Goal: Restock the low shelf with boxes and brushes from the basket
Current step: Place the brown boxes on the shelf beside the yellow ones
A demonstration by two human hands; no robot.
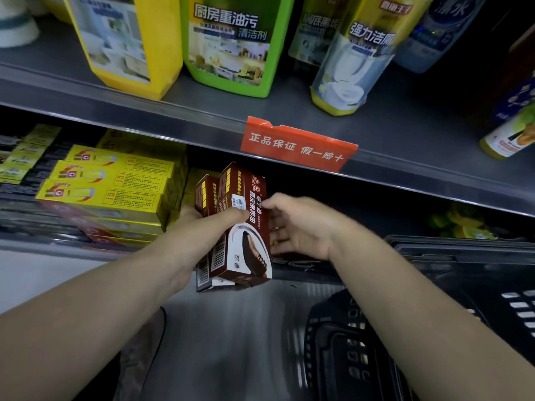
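I am in a shop. Above my right grip (295,227), a red printed tag (298,146) hangs on the edge of a metal shelf (173,111) lined with cleaning bottles (228,44). Left of my left grip (199,230), identical yellow boxes (107,186) lie stacked on the low shelf (58,245). The brown boxes (249,244) in both grips carry barcodes. A black basket (463,250) sits below and to the right of my right grip.

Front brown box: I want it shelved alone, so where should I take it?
Grip the front brown box by its long right edge, upper half, coming from the right, where the right hand is. The left hand clamps its left side against the second box behind, so only that edge is free.
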